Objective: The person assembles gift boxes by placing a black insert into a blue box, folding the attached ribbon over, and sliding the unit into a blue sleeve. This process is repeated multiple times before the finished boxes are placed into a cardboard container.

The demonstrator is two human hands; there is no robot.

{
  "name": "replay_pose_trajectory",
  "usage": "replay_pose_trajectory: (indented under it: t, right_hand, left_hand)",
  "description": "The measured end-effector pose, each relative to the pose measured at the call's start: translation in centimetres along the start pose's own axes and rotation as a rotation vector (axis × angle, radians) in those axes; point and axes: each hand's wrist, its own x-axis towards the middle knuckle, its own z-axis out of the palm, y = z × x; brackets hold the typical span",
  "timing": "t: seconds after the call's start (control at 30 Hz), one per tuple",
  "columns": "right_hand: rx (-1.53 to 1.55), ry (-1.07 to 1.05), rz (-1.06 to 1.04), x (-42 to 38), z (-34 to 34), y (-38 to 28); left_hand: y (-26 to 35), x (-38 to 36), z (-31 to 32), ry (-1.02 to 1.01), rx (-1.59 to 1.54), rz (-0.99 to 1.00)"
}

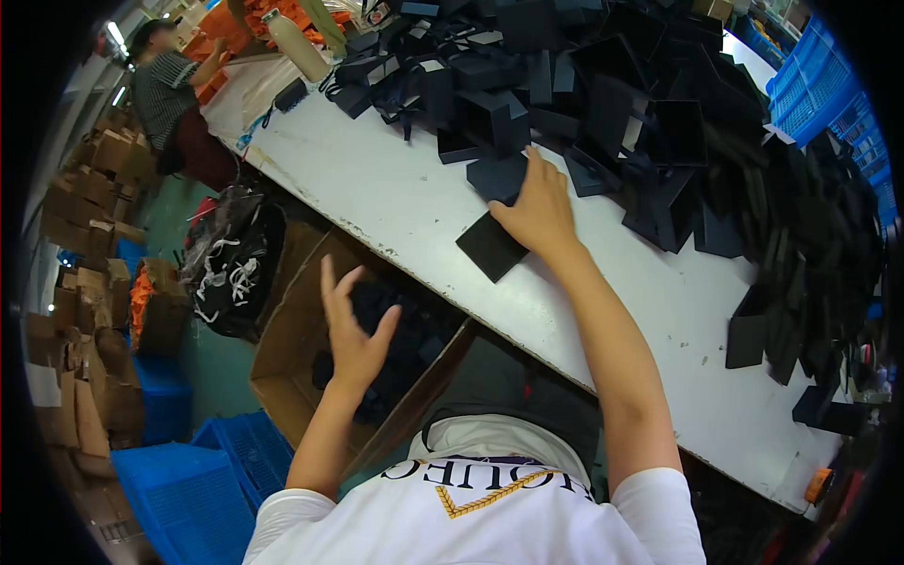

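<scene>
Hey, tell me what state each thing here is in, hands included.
Left hand: open, nothing in it.
Right hand: touching the dark box, grip unclear.
Dark square: flat on the table.
Pile of dark boxes: jumbled, some open.
Cardboard carton: open, dark items inside.
Bottle: standing, cap on.

Table [659, 330]: ran slantwise before the wearer. Heap of boxes [612, 104]: covered its far side, bottle [299, 49] to the left. Flat square piece [492, 249]: lay on the near tabletop, just beside the right hand [544, 209], which touched a box [496, 177] at the heap's edge. Carton [287, 344]: stood left, below the table. Bag [231, 264]: lay left of the carton. Blue-free listing aside, crates [179, 499]: stood lower left.
</scene>
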Motion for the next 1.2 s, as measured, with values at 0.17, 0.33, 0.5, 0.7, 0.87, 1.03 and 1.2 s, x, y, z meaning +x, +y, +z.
replay_pose_trajectory:
  t: [0.17,0.33,0.5,0.7,0.87,1.03,1.2]
  right_hand:
    - [0.725,-0.106,0.363,-7.1,-10.5,4.7]
    - [1.615,-0.261,0.756,-15.5,-14.6,7.0]
    - [1.569,-0.153,0.830,-19.2,-14.4,5.9]
    - [1.039,0.311,0.736,-21.0,-13.6,7.8]
    - [0.400,0.424,0.479,-22.2,-13.8,11.3]
    - [0.100,0.382,0.452,-23.1,-17.8,12.8]
    - [-0.249,0.394,0.336,-22.7,-18.6,10.7]
  left_hand:
    - [3.8,3.5,6.1,-0.255,-0.285,0.235]
    - [10.0,3.5,11.3,-0.614,-0.596,0.308]
    - [13.9,1.3,15.6,-0.772,-1.106,-0.294]
    - [14.6,-1.0,18.0,-0.832,-1.047,-0.424]
    - [15.2,0.3,16.6,-1.215,-0.800,-0.396]
    - [13.1,10.0,16.1,-0.168,-0.093,0.615]
    - [16.8,21.4,18.7,-0.133,0.135,0.830]
